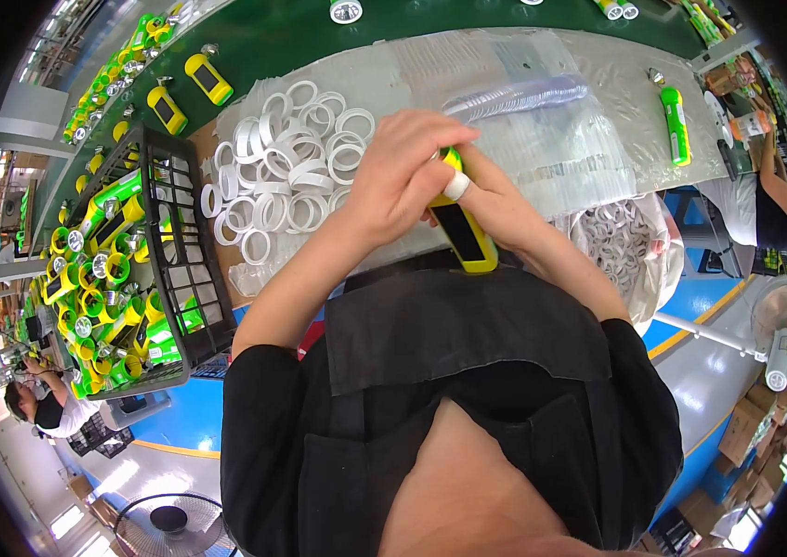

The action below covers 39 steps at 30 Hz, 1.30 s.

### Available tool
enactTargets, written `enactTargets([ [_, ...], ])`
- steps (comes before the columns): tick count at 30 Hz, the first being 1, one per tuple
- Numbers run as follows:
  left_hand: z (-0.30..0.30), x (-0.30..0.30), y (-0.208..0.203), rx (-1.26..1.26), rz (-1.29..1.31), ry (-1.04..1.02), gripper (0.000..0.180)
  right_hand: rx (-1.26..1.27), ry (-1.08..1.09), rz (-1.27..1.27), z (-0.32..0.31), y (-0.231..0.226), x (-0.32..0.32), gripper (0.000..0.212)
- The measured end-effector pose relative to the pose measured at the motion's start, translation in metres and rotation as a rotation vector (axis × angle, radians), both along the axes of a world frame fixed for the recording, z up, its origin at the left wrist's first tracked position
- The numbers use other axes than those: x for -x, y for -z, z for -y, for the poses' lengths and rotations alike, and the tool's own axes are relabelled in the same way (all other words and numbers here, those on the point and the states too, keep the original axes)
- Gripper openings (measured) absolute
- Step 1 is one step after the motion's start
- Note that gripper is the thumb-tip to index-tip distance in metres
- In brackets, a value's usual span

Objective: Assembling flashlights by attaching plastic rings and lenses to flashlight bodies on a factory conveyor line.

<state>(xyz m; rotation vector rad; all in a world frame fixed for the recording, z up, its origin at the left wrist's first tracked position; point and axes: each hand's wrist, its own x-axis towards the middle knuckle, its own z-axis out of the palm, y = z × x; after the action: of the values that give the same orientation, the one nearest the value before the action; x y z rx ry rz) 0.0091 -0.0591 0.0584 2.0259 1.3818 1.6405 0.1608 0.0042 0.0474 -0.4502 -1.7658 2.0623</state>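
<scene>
Both hands are together above the near edge of the worktop, on a yellow-and-green flashlight (460,237) with a dark panel along its side. My right hand (497,197) is wrapped round the flashlight's upper part. Around that hand's thumb is a white band (457,187); whether it is tape or a loose ring, I cannot tell. My left hand (398,176) is closed over the flashlight's far end, its fingers reaching across to the right hand. That end is mostly hidden. Left of the hands lies a heap of white rings (286,153).
A black crate (191,269) full of green-and-yellow flashlights stands at left. Clear plastic sleeves (551,139) lie beyond my hands, and a single green flashlight (676,127) at far right. A bag of white rings (661,269) hangs at right. Beyond runs a green belt (273,42).
</scene>
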Motion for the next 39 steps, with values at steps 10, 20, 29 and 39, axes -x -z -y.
enactTargets([
  [10,-0.044,0.007,0.036,0.279,0.257,-0.052,0.047,0.333,0.204,-0.102,-0.009,0.003,-0.022,0.040],
  [20,-0.074,0.022,0.070,0.499,-0.333,-0.218,0.057,0.263,0.333,-0.080,-0.022,0.014,-0.041,0.046],
  [29,-0.078,0.017,0.078,0.333,-0.472,-0.289,0.052,0.274,0.318,-0.105,-0.025,0.012,-0.036,0.039],
  [39,-0.018,-0.010,0.009,0.153,-0.085,0.114,0.034,0.201,0.194,-0.130,-0.018,0.004,-0.029,0.044],
])
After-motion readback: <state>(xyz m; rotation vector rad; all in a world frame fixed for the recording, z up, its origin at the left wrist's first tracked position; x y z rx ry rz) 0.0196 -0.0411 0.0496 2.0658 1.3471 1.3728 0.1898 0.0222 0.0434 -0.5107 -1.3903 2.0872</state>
